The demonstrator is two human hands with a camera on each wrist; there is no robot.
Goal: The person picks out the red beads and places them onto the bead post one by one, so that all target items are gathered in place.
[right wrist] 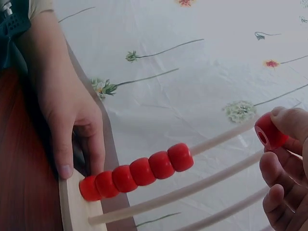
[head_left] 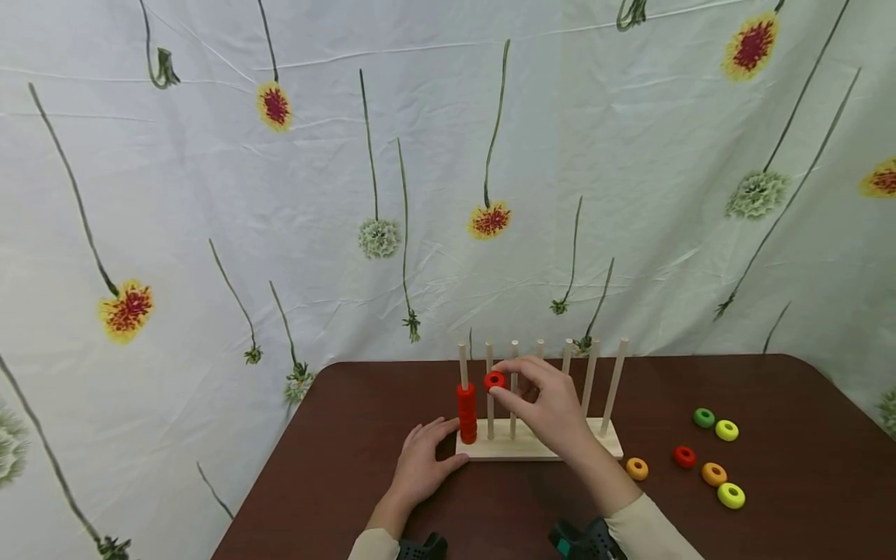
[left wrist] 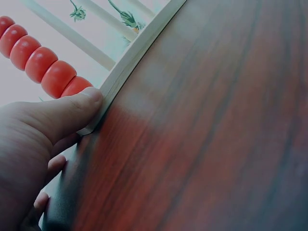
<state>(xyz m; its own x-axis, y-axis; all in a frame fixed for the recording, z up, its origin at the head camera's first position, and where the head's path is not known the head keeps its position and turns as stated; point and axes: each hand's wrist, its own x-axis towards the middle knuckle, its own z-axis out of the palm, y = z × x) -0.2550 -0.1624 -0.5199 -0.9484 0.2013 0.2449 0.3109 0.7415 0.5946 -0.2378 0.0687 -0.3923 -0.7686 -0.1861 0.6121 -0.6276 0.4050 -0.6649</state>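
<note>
A wooden peg stand [head_left: 539, 451] with several upright rods stands on the table, and its leftmost rod carries a stack of red beads [head_left: 467, 414]. My left hand [head_left: 425, 460] grips the stand's left end, thumb at the front edge [left wrist: 89, 98] and fingers round the back. Between thumb and fingertips, my right hand [head_left: 549, 400] pinches a single red bead [right wrist: 270, 132], its hole showing. That bead is up near the rod tops, just right of the stacked rod in the head view. The other rods [head_left: 614, 385] carry no beads.
Loose beads lie on the brown table [head_left: 805, 482] right of the stand: a green bead [head_left: 703, 418], a red bead [head_left: 684, 456], two orange and two yellow-green ones. One orange bead [head_left: 636, 468] sits close to the stand's right corner. Behind hangs a flowered cloth [head_left: 315, 194].
</note>
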